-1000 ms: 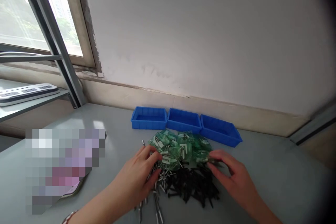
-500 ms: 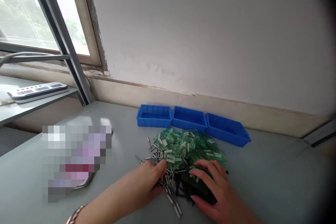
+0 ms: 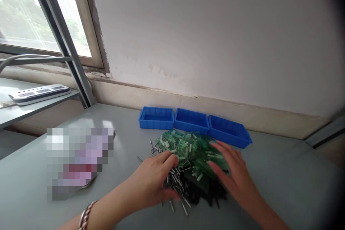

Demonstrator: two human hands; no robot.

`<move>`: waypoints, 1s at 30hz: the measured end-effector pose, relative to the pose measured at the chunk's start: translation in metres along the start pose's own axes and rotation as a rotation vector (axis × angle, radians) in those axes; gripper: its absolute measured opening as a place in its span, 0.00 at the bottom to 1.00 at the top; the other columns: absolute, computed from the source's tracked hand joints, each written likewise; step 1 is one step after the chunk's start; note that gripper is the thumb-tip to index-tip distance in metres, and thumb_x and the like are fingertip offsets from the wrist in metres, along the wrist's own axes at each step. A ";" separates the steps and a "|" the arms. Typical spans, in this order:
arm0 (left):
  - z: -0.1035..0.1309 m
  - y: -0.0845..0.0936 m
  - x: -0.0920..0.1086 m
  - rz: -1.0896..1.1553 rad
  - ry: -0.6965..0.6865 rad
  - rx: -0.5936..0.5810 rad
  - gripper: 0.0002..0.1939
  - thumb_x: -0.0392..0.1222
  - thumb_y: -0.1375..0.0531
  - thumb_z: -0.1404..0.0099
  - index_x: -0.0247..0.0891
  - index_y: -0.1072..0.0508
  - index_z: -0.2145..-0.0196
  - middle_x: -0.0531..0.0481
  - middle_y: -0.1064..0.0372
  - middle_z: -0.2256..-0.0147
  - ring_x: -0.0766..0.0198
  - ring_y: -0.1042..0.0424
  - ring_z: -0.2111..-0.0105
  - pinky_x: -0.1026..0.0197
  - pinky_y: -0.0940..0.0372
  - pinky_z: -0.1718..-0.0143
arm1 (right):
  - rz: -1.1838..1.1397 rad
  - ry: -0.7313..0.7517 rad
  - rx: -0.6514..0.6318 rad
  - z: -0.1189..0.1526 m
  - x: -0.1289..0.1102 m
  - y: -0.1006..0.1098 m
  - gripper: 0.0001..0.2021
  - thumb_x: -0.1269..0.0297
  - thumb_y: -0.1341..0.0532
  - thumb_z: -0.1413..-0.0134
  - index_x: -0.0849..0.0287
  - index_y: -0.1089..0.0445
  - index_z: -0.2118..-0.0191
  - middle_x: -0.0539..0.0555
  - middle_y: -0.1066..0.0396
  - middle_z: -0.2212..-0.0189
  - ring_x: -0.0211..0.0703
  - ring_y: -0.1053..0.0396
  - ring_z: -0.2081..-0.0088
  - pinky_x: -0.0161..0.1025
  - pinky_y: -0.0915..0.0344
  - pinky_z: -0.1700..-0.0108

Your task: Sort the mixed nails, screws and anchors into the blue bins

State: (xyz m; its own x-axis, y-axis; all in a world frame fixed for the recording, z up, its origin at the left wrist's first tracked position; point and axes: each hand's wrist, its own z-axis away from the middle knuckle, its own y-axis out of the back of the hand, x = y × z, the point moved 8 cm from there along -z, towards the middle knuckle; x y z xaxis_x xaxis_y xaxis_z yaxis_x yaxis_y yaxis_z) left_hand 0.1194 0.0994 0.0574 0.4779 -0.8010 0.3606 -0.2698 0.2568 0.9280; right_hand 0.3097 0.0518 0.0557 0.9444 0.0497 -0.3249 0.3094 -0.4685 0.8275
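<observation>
A mixed pile lies in front of me. On its left are loose silver metal pins that look like blind rivets [image 3: 176, 179]. Green clear plastic packets [image 3: 185, 147] with pale strips spread over the back, and dark pieces [image 3: 198, 188], too jumbled to name, lie at the front. Over the silver pins curves my left hand [image 3: 157, 172], thumb and fingers apart, its fingertips partly hidden. To the right, my right hand [image 3: 235, 172] is spread at the edge of the green packets, its fingertips near or touching them; nothing is held in it.
Three blue trays [image 3: 156, 124] stand in a row behind the pile, along the wall. A blurred-out purple object [image 3: 88, 158] lies on the grey table [image 3: 126, 143] at left. A white power strip [image 3: 40, 94] rests on a side shelf under the window.
My right hand has moved up and right off the dark pieces, uncovering them. The left thumb has parted from the fingers, and the left hand has shifted slightly over the pins.
</observation>
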 end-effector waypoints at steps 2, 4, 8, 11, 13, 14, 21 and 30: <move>-0.001 -0.004 0.008 -0.002 -0.080 -0.057 0.31 0.54 0.33 0.55 0.39 0.40 0.58 0.48 0.37 0.62 0.58 0.33 0.69 0.64 0.44 0.74 | -0.052 -0.142 -0.024 -0.009 0.031 0.000 0.24 0.46 0.51 0.45 0.52 0.42 0.47 0.58 0.42 0.47 0.56 0.47 0.45 0.57 0.42 0.51; 0.000 -0.009 0.011 0.012 -0.126 -0.122 0.35 0.52 0.31 0.60 0.40 0.40 0.57 0.48 0.37 0.61 0.58 0.33 0.69 0.64 0.44 0.74 | -0.098 -0.220 -0.081 -0.015 0.052 -0.005 0.27 0.44 0.52 0.46 0.54 0.43 0.45 0.58 0.42 0.46 0.56 0.47 0.44 0.57 0.43 0.50; 0.004 0.006 -0.007 0.165 -0.075 -0.128 0.30 0.49 0.32 0.55 0.43 0.39 0.56 0.50 0.37 0.60 0.60 0.33 0.67 0.66 0.43 0.72 | -0.160 -0.186 -0.199 -0.021 0.057 -0.020 0.28 0.44 0.53 0.46 0.56 0.41 0.45 0.58 0.42 0.45 0.53 0.47 0.43 0.53 0.46 0.46; 0.007 0.032 -0.033 0.181 0.037 -0.058 0.17 0.48 0.38 0.45 0.41 0.37 0.61 0.52 0.36 0.67 0.65 0.36 0.71 0.66 0.44 0.73 | -0.149 -0.131 -0.282 -0.019 0.047 -0.032 0.26 0.45 0.53 0.45 0.55 0.37 0.48 0.58 0.42 0.45 0.54 0.47 0.43 0.53 0.45 0.46; 0.009 0.051 -0.049 0.156 0.115 0.039 0.11 0.48 0.43 0.40 0.40 0.36 0.64 0.54 0.37 0.72 0.68 0.39 0.76 0.67 0.45 0.76 | -0.122 -0.100 -0.248 -0.019 0.041 -0.028 0.23 0.46 0.53 0.45 0.54 0.34 0.52 0.58 0.39 0.48 0.55 0.44 0.45 0.52 0.41 0.49; 0.011 0.059 -0.054 0.150 0.139 0.107 0.10 0.47 0.45 0.39 0.39 0.36 0.64 0.55 0.38 0.74 0.69 0.41 0.78 0.67 0.46 0.77 | -0.108 -0.097 -0.188 -0.019 0.039 -0.021 0.22 0.46 0.52 0.45 0.54 0.33 0.53 0.58 0.37 0.50 0.54 0.41 0.47 0.51 0.39 0.52; 0.023 0.088 -0.043 0.126 0.023 0.593 0.02 0.37 0.49 0.36 0.38 0.40 0.64 0.59 0.44 0.79 0.72 0.46 0.81 0.68 0.46 0.78 | -0.110 -0.131 0.243 -0.011 0.034 0.044 0.14 0.52 0.50 0.44 0.56 0.34 0.65 0.52 0.35 0.69 0.39 0.35 0.72 0.35 0.37 0.71; 0.020 0.065 -0.026 0.072 -0.001 0.499 0.04 0.36 0.51 0.36 0.38 0.41 0.61 0.54 0.39 0.73 0.69 0.41 0.77 0.66 0.43 0.76 | -0.068 -0.027 0.252 -0.007 0.020 0.050 0.12 0.54 0.47 0.45 0.56 0.34 0.65 0.52 0.34 0.68 0.37 0.34 0.73 0.34 0.35 0.71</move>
State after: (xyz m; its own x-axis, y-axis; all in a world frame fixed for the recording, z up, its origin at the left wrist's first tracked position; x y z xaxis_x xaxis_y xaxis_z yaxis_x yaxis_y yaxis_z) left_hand 0.0728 0.1265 0.1068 0.4424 -0.7914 0.4218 -0.6690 0.0221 0.7430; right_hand 0.3450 0.0356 0.0939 0.9182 0.0662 -0.3906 0.3310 -0.6699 0.6646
